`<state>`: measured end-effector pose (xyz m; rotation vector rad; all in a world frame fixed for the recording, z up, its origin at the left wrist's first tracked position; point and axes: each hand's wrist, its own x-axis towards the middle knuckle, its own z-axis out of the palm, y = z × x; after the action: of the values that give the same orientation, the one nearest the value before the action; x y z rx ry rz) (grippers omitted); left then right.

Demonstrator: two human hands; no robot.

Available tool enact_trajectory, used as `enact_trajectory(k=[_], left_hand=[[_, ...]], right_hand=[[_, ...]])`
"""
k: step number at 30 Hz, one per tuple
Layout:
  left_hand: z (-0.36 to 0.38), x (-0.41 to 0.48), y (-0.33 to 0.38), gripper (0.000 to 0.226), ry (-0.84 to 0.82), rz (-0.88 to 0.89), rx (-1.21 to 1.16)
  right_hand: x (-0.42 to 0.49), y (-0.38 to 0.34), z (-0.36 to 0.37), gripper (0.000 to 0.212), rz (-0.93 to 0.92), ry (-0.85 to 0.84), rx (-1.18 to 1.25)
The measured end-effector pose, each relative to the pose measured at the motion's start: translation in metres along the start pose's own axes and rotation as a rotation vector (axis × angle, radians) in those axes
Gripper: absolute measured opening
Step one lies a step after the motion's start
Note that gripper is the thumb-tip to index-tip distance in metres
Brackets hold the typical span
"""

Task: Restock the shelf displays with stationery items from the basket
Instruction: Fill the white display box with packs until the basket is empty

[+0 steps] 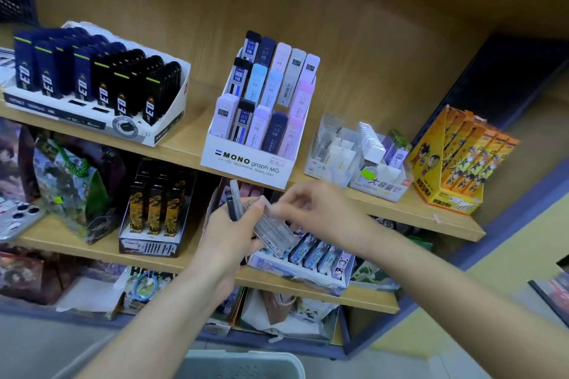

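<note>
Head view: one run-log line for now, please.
left hand grips lead cases | right hand pinches clear case | MONO display above hands, untouched | basket at bottom edge

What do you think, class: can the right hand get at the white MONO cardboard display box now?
Probably yes: the right hand hovers close below the white MONO cardboard display box with nothing between, though it pinches a clear plastic lead case.

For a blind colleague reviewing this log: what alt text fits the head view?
The left hand grips a few lead cases before a wooden shelf, and the right hand pinches a clear case among them. Just above stands a MONO display of pastel leads; a basket rim shows below.
</note>
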<state>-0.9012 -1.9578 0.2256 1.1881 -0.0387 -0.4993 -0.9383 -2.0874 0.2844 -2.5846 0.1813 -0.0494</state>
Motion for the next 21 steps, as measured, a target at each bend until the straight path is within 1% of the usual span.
enact_trajectory(k=[2,6,8,10,12,14,15,17,21], left_hand=[[0.0,-0.002,0.0,0.012,0.005,0.003,0.008],[-0.003,-0.004,0.002,0.012,-0.027,-0.006,-0.051],[-0.005,-0.005,0.005,0.009,-0.044,-0.006,-0.076],[-0.008,-0.005,0.008,0.009,-0.065,0.004,-0.094],[-0.012,-0.005,0.009,0.011,-0.069,0.014,-0.094],[-0.014,-0.005,0.01,0.015,-0.063,0.027,-0.097],[-0.015,-0.005,0.011,0.016,-0.063,0.035,-0.099],[-0.017,-0.006,0.011,0.019,-0.071,0.046,-0.108],[-0.018,-0.005,0.012,0.023,-0.081,0.052,-0.115]], right_hand=[[-0.002,0.002,0.007,0.009,0.008,-0.035,0.07],[-0.007,-0.002,0.006,0.007,0.017,-0.043,0.078],[-0.01,-0.005,-0.007,0.004,0.028,-0.022,0.121],[-0.012,-0.008,-0.028,0.006,0.041,0.07,0.221],[-0.009,-0.006,-0.053,0.016,0.036,0.265,0.251],[-0.001,-0.001,-0.076,0.025,-0.001,0.484,0.171],[0.005,0.003,-0.084,0.029,-0.032,0.564,0.117],[0.019,0.011,-0.096,0.031,-0.062,0.656,0.033],[0.049,0.028,-0.104,0.019,-0.04,0.724,0.012]])
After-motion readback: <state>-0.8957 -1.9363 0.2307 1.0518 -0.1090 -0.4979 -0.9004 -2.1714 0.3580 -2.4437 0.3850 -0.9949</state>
